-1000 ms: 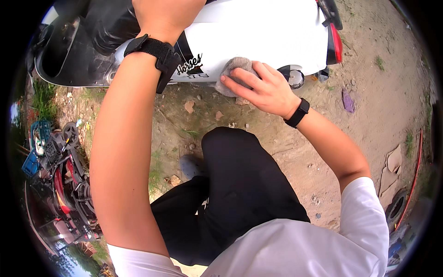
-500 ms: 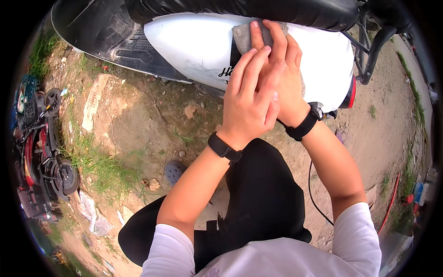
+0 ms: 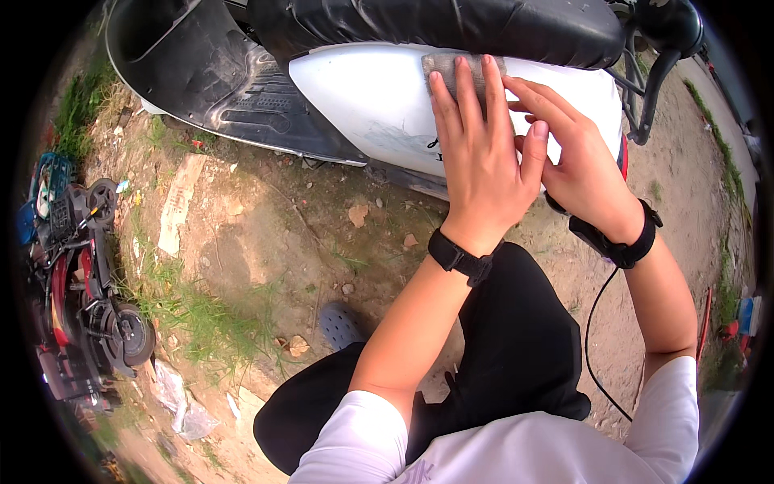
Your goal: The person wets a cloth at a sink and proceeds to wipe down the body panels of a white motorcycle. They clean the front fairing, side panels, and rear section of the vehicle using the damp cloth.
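Sandy ground (image 3: 270,214), white scooter panel (image 3: 355,90), lettering (image 3: 435,147) mostly covered, left hand (image 3: 488,165) spread flat over half-hidden grey cloth (image 3: 443,62), right hand (image 3: 592,165) loosely open, partly hidden behind left.

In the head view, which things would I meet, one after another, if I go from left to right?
Red motorbike, pale strip, clog, left hand, right hand, blue object.

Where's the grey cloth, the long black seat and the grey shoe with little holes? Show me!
Grey cloth (image 3: 474,68): head view, near its upper edge.
Black seat (image 3: 443,29): head view, middle of its cover.
Grey shoe (image 3: 339,323): head view, its holed top.
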A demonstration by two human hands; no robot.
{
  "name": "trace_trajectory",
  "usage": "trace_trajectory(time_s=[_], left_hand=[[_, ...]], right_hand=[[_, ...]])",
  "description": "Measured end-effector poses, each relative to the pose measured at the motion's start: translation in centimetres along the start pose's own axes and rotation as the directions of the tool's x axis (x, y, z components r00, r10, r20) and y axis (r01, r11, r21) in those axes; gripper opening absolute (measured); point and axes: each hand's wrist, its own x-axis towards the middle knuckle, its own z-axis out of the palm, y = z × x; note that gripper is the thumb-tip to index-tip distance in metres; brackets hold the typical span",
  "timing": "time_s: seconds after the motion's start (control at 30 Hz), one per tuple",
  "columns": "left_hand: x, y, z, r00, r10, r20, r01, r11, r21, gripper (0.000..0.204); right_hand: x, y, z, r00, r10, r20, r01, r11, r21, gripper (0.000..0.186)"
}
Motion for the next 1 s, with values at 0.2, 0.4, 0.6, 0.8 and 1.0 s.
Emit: trace_trajectory(time_s=[0.2,0.4,0.6,0.8,1.0], left_hand=[[0.4,-3.9,-3.4,0.998,0.04,0.047,-0.055,0.921,0.385,0.069],[0.1,-4.5,1.3,0.981,0.178,-0.077,-0.15,0.946,0.287,0.064],[0.8,-4.9,-0.9,0.981,0.102,-0.163,-0.057,0.964,0.259,0.061],[1.3,-6.6,-1.6,0.966,0.11,-0.232,-0.052,0.968,0.246,0.057],[1.6,-6.7,-0.7,0.966,0.086,-0.244,-0.038,0.98,0.196,0.055]], right_hand=[[1.2,-16.0,-0.1,0.906,-0.325,0.272,0.42,0.781,-0.462,0.031],[1.3,-21.2,8.9,0.859,-0.507,0.068,0.48,0.754,-0.448,0.03],[1.5,-22.3,12.1,0.827,-0.562,-0.002,0.499,0.736,-0.456,0.029],[-0.2,-22.0,11.4,0.813,-0.577,0.076,0.553,0.726,-0.41,0.029],[-0.2,-16.3,1.6,0.872,-0.38,0.309,0.485,0.758,-0.437,0.029]])
